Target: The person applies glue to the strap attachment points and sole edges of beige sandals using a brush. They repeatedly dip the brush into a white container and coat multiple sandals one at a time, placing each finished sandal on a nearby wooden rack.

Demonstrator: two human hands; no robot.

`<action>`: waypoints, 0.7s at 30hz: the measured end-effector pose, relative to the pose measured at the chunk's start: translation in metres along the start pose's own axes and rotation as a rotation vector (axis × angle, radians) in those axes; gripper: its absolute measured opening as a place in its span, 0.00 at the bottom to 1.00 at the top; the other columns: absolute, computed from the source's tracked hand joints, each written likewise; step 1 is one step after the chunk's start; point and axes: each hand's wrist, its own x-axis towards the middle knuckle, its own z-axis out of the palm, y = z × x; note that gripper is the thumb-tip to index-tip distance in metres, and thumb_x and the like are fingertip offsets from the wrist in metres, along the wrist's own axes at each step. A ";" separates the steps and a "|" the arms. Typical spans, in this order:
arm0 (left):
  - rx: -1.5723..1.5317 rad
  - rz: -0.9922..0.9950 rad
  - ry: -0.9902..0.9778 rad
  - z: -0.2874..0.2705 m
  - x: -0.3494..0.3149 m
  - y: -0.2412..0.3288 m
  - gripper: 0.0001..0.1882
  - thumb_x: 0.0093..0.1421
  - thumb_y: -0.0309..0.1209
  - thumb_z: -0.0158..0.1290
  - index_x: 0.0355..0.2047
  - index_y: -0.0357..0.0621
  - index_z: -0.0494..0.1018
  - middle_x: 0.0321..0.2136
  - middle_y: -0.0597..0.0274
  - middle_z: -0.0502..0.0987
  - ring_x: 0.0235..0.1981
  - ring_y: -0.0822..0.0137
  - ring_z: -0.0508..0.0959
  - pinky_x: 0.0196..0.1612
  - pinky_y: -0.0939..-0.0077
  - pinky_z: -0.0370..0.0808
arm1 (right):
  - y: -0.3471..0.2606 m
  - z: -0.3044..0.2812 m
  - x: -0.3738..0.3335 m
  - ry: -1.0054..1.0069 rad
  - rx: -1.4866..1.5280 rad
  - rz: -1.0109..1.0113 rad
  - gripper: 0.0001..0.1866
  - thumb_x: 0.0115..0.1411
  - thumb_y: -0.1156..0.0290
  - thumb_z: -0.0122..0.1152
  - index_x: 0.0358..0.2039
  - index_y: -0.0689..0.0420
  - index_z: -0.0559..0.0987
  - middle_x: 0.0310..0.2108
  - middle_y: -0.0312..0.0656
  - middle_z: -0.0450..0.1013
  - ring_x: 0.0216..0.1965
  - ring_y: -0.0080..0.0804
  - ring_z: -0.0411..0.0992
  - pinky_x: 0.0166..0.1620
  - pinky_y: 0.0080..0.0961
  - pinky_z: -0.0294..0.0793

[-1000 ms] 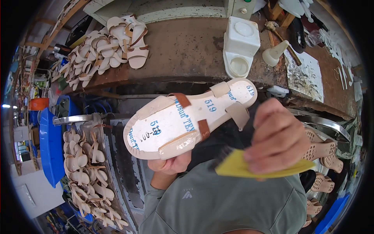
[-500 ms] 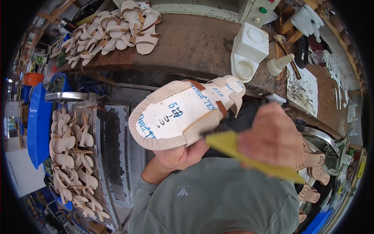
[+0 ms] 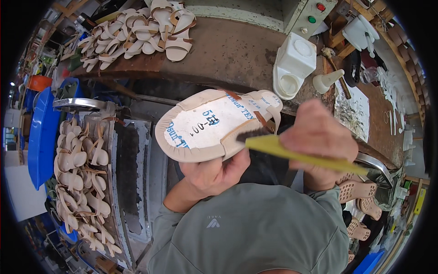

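Note:
My left hand (image 3: 214,173) is closed on the near edge of a beige sandal upper (image 3: 230,145), held with its underside facing up. White insole board (image 3: 191,132) with blue and black print fills the middle of that underside, and the beige edging wraps over its rim. Brown strap pieces show on both sides toward the narrow end. My right hand (image 3: 319,137) grips a brush with a flat yellow handle (image 3: 269,145), slightly smeared by motion. Its dark bristles lie at the near edge of the sandal upper; whether they touch it I cannot tell.
Beige sandal uppers are piled on the brown bench (image 3: 228,50) and on a rack (image 3: 77,182) at left. A white two-part container (image 3: 294,64) and a white nozzle (image 3: 327,81) stand on the bench at right. Tan perforated soles (image 3: 358,191) sit at lower right.
The sandal upper has tilted and shifted slightly right. The brush in my right hand has turned flatter, and its bristles have moved a little up along the near edge.

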 end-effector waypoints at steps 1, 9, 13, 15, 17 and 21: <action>-0.029 0.000 -0.004 0.001 0.003 -0.001 0.16 0.41 0.20 0.56 0.35 0.37 0.77 0.37 0.53 0.78 0.41 0.52 0.77 0.49 0.60 0.70 | -0.001 -0.006 0.002 -0.092 0.081 -0.082 0.13 0.42 0.72 0.68 0.29 0.63 0.79 0.25 0.41 0.75 0.24 0.28 0.69 0.27 0.26 0.63; -0.038 -0.022 -0.014 -0.001 0.002 -0.008 0.16 0.42 0.20 0.58 0.35 0.37 0.77 0.36 0.52 0.78 0.41 0.53 0.78 0.48 0.62 0.70 | 0.001 0.003 -0.020 0.171 0.343 -0.024 0.10 0.50 0.68 0.65 0.28 0.61 0.77 0.26 0.44 0.75 0.24 0.30 0.70 0.25 0.26 0.65; -0.143 -0.121 0.042 -0.012 -0.002 -0.040 0.15 0.43 0.22 0.60 0.34 0.35 0.77 0.37 0.50 0.78 0.40 0.58 0.77 0.47 0.66 0.70 | 0.005 -0.044 -0.043 0.388 0.840 0.246 0.09 0.55 0.67 0.59 0.32 0.60 0.76 0.25 0.44 0.73 0.24 0.28 0.71 0.25 0.23 0.67; -0.236 -0.149 0.039 -0.031 -0.005 -0.066 0.16 0.43 0.24 0.61 0.34 0.32 0.76 0.39 0.49 0.77 0.39 0.61 0.77 0.48 0.68 0.69 | 0.032 -0.051 -0.058 0.444 0.904 0.477 0.11 0.58 0.66 0.56 0.36 0.60 0.75 0.22 0.41 0.71 0.25 0.26 0.71 0.26 0.21 0.68; -0.457 -0.164 0.034 -0.038 -0.005 -0.085 0.16 0.41 0.25 0.62 0.33 0.32 0.77 0.38 0.49 0.77 0.39 0.61 0.77 0.48 0.68 0.69 | 0.046 -0.048 -0.064 0.221 0.371 0.819 0.11 0.61 0.66 0.53 0.36 0.61 0.75 0.22 0.37 0.71 0.24 0.23 0.70 0.26 0.19 0.68; -0.713 -0.153 0.042 -0.034 0.011 -0.094 0.16 0.39 0.23 0.63 0.32 0.32 0.77 0.36 0.48 0.78 0.39 0.62 0.78 0.46 0.69 0.71 | 0.061 -0.019 -0.070 -0.240 0.618 1.070 0.15 0.60 0.60 0.55 0.35 0.62 0.76 0.20 0.31 0.71 0.22 0.16 0.68 0.26 0.14 0.65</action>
